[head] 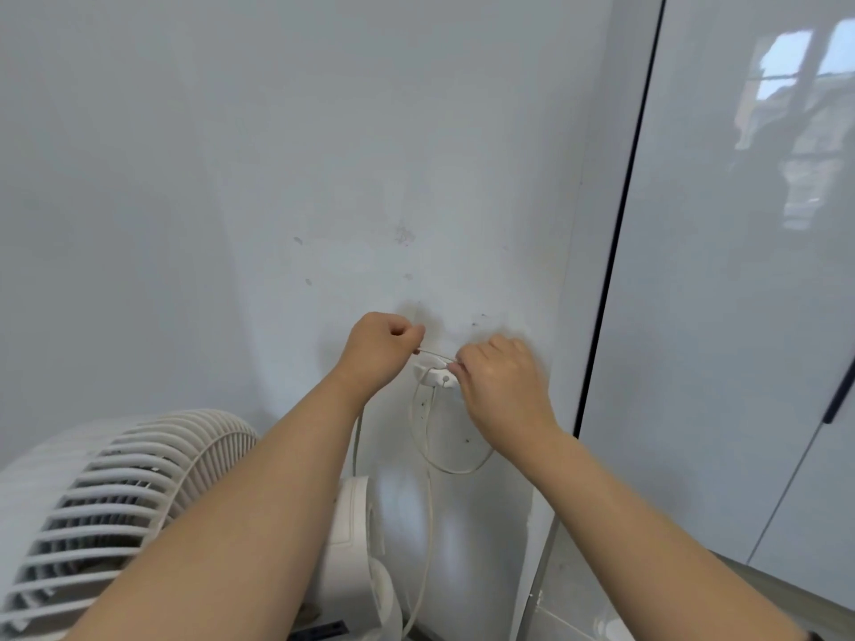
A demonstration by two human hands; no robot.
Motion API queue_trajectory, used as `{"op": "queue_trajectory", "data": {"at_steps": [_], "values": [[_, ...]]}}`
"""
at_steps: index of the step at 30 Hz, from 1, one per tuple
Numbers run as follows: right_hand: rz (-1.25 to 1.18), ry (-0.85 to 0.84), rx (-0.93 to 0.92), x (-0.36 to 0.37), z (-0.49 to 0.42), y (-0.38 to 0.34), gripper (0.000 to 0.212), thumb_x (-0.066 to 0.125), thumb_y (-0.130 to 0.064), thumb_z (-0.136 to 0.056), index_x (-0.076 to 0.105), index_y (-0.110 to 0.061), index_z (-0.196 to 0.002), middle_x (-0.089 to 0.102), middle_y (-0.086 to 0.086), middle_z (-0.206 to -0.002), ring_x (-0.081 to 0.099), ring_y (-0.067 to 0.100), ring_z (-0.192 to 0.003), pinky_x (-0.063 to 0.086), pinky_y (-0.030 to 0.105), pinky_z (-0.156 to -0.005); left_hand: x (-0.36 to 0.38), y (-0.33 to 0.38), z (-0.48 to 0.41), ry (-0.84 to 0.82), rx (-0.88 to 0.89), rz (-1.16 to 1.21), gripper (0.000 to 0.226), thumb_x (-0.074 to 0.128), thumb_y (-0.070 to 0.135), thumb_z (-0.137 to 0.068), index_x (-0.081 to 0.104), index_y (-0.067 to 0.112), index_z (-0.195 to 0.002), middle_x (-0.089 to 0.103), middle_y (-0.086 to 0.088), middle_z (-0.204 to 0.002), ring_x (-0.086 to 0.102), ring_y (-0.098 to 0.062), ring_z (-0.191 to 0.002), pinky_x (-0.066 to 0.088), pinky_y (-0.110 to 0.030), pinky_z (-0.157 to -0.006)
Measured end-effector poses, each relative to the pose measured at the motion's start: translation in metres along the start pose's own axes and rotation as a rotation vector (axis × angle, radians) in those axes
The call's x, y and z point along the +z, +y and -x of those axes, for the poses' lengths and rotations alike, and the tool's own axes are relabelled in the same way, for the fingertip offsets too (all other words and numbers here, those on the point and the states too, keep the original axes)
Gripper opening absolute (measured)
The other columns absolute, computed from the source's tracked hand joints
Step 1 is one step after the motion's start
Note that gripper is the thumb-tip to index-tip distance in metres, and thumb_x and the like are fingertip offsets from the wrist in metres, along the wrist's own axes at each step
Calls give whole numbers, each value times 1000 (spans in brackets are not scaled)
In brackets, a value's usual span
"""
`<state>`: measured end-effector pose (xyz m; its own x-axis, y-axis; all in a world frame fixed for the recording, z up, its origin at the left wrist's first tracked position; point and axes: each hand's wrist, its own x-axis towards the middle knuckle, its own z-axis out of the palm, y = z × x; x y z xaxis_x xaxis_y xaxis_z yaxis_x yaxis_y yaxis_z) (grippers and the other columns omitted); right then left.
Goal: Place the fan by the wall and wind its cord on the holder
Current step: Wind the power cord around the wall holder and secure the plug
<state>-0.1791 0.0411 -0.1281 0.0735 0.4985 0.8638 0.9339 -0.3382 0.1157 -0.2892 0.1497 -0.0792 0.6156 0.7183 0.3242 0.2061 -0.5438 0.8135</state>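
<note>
**Both hands on the cord at the wall holder**

The white fan (pixel 115 492) stands low on the left, close against the pale wall (pixel 277 178), with its slatted grille tipped toward the near side and its base just to the right of the grille. A small white holder (pixel 432 374) is fixed to the wall above and to the right of the fan.

The left hand (pixel 379 344) is at the holder's left edge, its grip pinching the thin white cord (pixel 430 501) between thumb and curled fingers. The right hand (pixel 499 377) is at the holder's right edge, fingers curled, its grip pinching the same cord. A short stretch runs taut between the two hands, over the holder. Below the holder one loop of cord hangs against the wall, and a strand drops toward the floor beside the fan's base.

On the right stands a glossy white cabinet (pixel 740 316) with a dark handle (pixel 839 395).
</note>
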Motion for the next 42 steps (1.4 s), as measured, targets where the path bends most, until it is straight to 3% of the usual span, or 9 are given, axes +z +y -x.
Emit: {"op": "queue_trajectory", "data": {"at_steps": [8, 12, 14, 16, 19, 22, 24, 31, 42], "values": [[-50, 263, 288, -21, -4, 30, 27, 44, -14, -85, 58, -5, -63, 49, 6, -47, 44, 26, -40, 26, 22, -47, 2, -4, -3, -116, -205, 0, 37, 43, 24, -95, 60, 7, -66, 40, -5, -51, 36, -18, -44, 31, -23, -47], [-302, 207, 392, -28, 5, 33, 21, 46, -10, -89, 64, -3, -80, 61, 8, -63, 54, 24, -56, 39, 26, -52, -1, -13, -3, -214, -389, -119, 34, 48, 34, -93, 59, 3, -85, 40, -6, -56, 36, -19, -46, 27, -21, -47], [-594, 115, 473, -35, 6, 26, 17, 49, -4, -89, 63, -6, -79, 58, 3, -61, 49, 14, -54, 38, 21, -53, -2, -15, -3, -275, -440, -121, 34, 52, 36, -91, 61, 4, -85, 36, -3, -54, 32, -17, -45, 25, -19, -45], [-1234, -10, 695, -42, 1, 28, 20, 50, -4, -87, 62, -6, -71, 45, 3, -47, 38, 15, -40, 34, 21, -43, -4, -14, -2, -357, -440, -110, 24, 56, 27, -90, 64, 6, -82, 33, -1, -52, 31, -14, -43, 23, -18, -43], [-1937, -487, 1036, -46, 5, 41, 35, 45, -25, -83, 64, -6, -61, 34, 4, -36, 29, 14, -27, 29, 14, -36, -7, -12, 2, -411, -390, -90, 11, 57, 10, -85, 68, 6, -81, 34, -1, -53, 32, -12, -43, 23, -19, -42], [-1661, -1104, 974, -35, 24, 43, 39, 37, -19, -95, 63, -3, -69, 45, 5, -42, 42, 14, -31, 37, 18, -33, -9, -12, 4, -456, -309, -130, 16, 59, 10, -85, 71, 0, -90, 34, -1, -51, 32, -13, -44, 23, -19, -42], [-1438, -1256, 921, -23, 30, 35, 32, 40, -16, -98, 62, -3, -78, 56, 8, -53, 52, 14, -39, 42, 20, -35, -9, -11, 5, -506, -262, -204, 15, 62, 15, -86, 72, 4, -84, 35, 0, -48, 33, -14, -43, 24, -21, -44], [-1304, -820, 1171, 7, 12, 1, 17, 49, -13, -93, 62, -4, -87, 42, 2, -46, 27, 10, -34, 19, 18, -36, -12, -8, 10, -771, -316, -379, 14, 59, 7, -83, 72, 6, -83, 31, 1, -43, 32, -14, -40, 24, -22, -47], [-1601, -829, 1332, 18, -3, -22, 26, 47, -22, -97, 49, -12, -73, 28, -5, -37, 18, 6, -28, 14, 16, -29, -10, -16, 9, -954, -453, -431, 20, 57, 24, -93, 70, 10, -90, 27, 5, -42, 29, -11, -39, 24, -19, -45]]}}
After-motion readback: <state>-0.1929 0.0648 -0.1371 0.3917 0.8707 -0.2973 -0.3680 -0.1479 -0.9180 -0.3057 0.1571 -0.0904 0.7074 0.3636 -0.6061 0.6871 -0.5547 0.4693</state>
